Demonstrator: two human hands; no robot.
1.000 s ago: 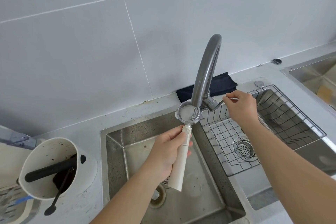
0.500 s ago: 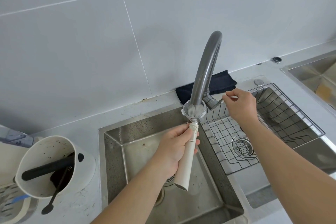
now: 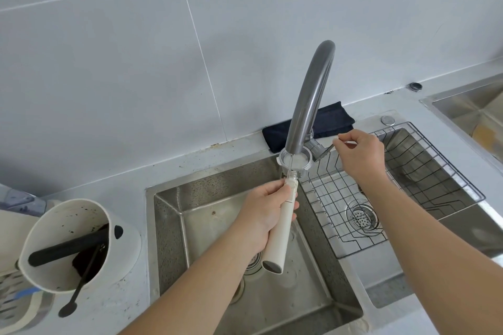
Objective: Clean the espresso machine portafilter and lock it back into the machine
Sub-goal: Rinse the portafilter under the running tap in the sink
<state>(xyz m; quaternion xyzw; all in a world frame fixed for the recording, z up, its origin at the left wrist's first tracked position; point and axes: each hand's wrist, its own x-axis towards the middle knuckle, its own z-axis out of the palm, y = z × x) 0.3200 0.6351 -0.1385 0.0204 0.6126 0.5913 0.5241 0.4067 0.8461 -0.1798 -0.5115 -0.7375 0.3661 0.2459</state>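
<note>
Water runs in a thin stream from the faucet [image 3: 309, 98] into the portafilter [image 3: 295, 159], whose basket sits right under the spout, just above the left hand [image 3: 265, 216] that grips its white handle over the sink [image 3: 174, 226]. The right hand [image 3: 359, 156], beside the basket, pinches the faucet lever [image 3: 326, 150]. To rinse well, I'd say keep the basket level and centred under the stream, let it fill, then tip it away from the wrist into the basin. A knock box [image 3: 73, 245] with dark grounds stands well off beyond the left forearm.
</note>
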